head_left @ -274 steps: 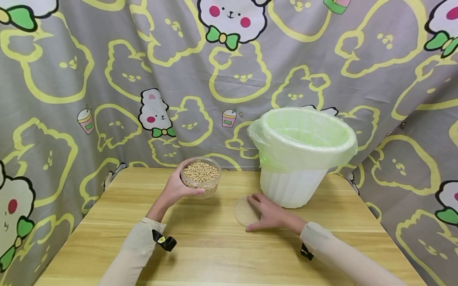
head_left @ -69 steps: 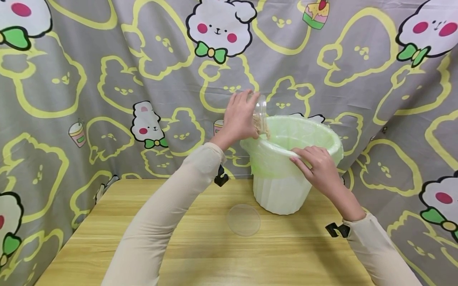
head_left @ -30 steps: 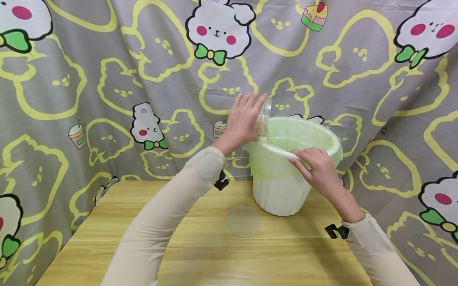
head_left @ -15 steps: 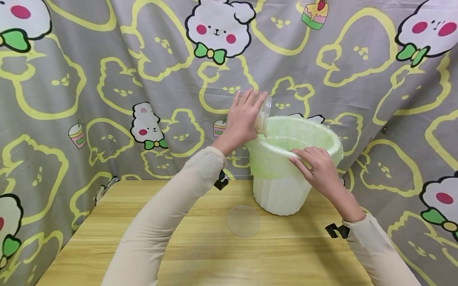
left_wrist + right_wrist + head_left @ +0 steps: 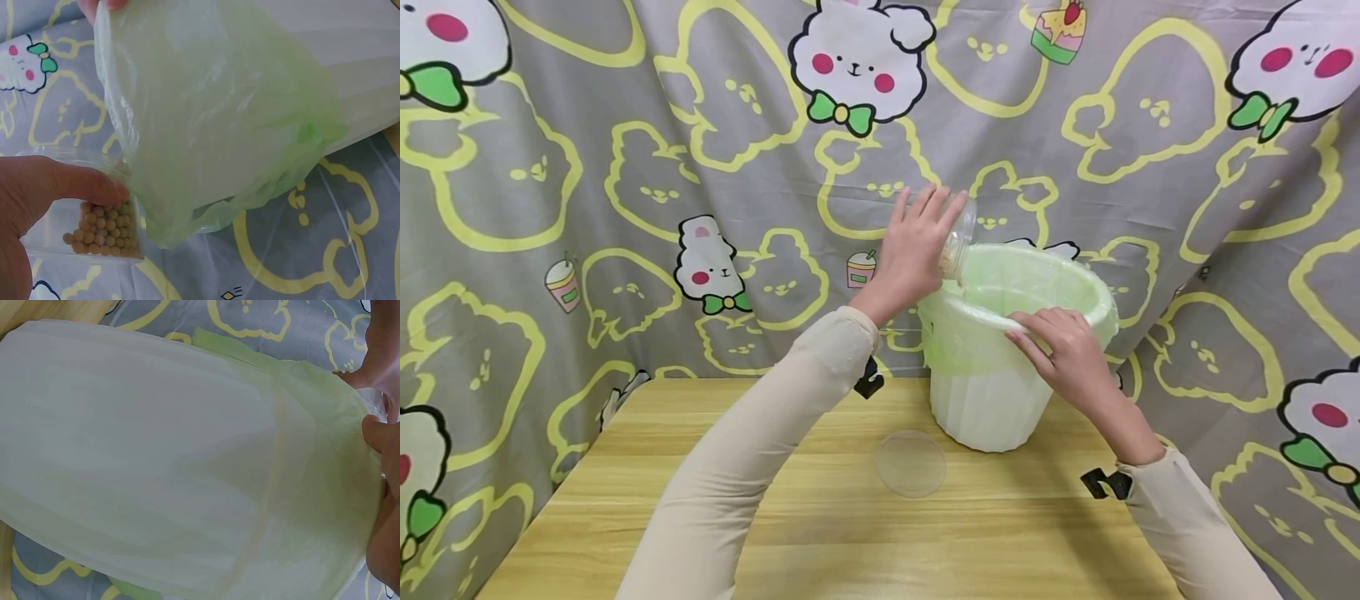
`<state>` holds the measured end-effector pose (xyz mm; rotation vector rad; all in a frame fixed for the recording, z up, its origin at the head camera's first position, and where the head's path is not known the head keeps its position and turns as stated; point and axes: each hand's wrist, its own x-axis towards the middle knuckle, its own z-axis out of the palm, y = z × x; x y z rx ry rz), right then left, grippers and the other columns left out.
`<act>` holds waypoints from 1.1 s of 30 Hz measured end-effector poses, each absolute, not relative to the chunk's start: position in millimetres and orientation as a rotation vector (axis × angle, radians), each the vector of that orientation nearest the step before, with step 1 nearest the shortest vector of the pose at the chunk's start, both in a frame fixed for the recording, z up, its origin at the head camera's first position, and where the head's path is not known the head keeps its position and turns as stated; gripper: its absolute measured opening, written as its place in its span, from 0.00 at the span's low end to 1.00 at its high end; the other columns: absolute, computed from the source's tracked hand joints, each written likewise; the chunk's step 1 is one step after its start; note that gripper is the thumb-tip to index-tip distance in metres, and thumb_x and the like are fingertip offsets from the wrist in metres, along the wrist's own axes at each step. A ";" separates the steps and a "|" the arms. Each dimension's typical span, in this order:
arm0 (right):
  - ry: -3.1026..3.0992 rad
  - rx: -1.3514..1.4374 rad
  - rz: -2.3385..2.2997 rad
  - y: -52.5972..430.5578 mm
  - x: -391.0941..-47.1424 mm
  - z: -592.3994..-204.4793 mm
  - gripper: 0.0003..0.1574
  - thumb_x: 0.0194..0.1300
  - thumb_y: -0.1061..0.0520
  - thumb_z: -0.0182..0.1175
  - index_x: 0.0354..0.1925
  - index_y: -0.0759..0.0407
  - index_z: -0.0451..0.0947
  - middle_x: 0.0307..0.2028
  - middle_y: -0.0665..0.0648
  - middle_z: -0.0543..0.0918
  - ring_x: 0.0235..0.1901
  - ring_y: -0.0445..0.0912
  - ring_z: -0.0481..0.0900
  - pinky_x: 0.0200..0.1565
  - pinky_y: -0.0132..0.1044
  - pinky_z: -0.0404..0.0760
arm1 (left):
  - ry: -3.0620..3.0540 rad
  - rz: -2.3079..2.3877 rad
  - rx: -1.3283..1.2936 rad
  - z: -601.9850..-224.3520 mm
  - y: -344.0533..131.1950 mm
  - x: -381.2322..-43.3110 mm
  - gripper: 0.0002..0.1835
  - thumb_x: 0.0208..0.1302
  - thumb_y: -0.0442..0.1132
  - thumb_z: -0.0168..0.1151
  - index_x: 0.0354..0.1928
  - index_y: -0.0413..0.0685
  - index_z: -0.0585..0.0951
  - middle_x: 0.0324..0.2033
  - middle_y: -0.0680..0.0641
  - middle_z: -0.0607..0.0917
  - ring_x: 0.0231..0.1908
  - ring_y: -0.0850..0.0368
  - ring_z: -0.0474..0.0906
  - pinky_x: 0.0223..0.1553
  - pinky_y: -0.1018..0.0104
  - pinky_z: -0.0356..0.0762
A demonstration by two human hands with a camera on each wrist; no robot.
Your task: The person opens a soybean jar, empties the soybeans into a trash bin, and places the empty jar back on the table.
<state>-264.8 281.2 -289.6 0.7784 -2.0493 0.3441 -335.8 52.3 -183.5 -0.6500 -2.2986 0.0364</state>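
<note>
Grey curtain fabric [image 5: 737, 200] with yellow outlines and white cartoon rabbits hangs behind a wood-grain worktop [image 5: 827, 525]. Grasped in the left hand [image 5: 913, 248], a clear round plastic tub [image 5: 961, 229] tilts sideways at the bin's rim, small round tan beans [image 5: 103, 231] inside its lower part. Just right of that hand stands an upright white ribbed bin [image 5: 988, 412], lined with a translucent pale-green bag [image 5: 973, 346]; the right hand [image 5: 1071, 354] grips its near rim. Below the left hand, a thin clear disc [image 5: 912, 463] lies flat on the worktop. Beige sleeves [image 5: 730, 467] reach both wrists.
</note>
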 end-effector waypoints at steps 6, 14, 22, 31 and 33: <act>-2.055 0.773 0.345 281.5 -265.0 -289.4 0.15 0.55 0.58 0.66 0.44 0.58 0.82 0.28 0.56 0.82 0.33 0.53 0.77 0.44 0.51 0.70 | -2.282 0.064 -0.658 -186.1 54.8 -336.5 0.51 0.43 0.32 0.63 0.72 0.59 0.52 0.69 0.50 0.59 0.72 0.52 0.46 0.72 0.54 0.31; -2.059 0.772 0.347 282.0 -264.9 -289.4 0.15 0.56 0.57 0.65 0.43 0.59 0.82 0.29 0.56 0.82 0.34 0.52 0.77 0.44 0.50 0.70 | -2.249 0.106 -0.673 -186.7 58.3 -336.8 0.51 0.44 0.33 0.65 0.72 0.59 0.53 0.69 0.51 0.60 0.71 0.52 0.47 0.72 0.52 0.37; -2.056 0.772 0.348 282.2 -265.1 -289.9 0.15 0.55 0.58 0.66 0.43 0.58 0.82 0.29 0.56 0.82 0.34 0.53 0.77 0.44 0.51 0.71 | -2.227 0.147 -0.693 -190.0 61.3 -338.5 0.50 0.47 0.28 0.61 0.73 0.59 0.51 0.70 0.51 0.59 0.72 0.52 0.46 0.72 0.53 0.36; -2.038 0.777 0.363 281.4 -265.1 -289.1 0.16 0.53 0.60 0.67 0.43 0.59 0.82 0.28 0.56 0.82 0.33 0.53 0.77 0.43 0.51 0.71 | -2.183 0.198 -0.732 -192.8 62.0 -339.1 0.52 0.47 0.29 0.63 0.74 0.58 0.49 0.71 0.52 0.57 0.73 0.52 0.42 0.72 0.54 0.30; -2.043 0.775 0.359 281.9 -265.3 -289.2 0.16 0.53 0.59 0.67 0.43 0.59 0.82 0.28 0.56 0.82 0.33 0.53 0.77 0.43 0.51 0.71 | -2.165 0.195 -0.753 -193.7 61.9 -339.1 0.52 0.47 0.29 0.64 0.73 0.58 0.49 0.71 0.51 0.57 0.73 0.51 0.43 0.72 0.54 0.31</act>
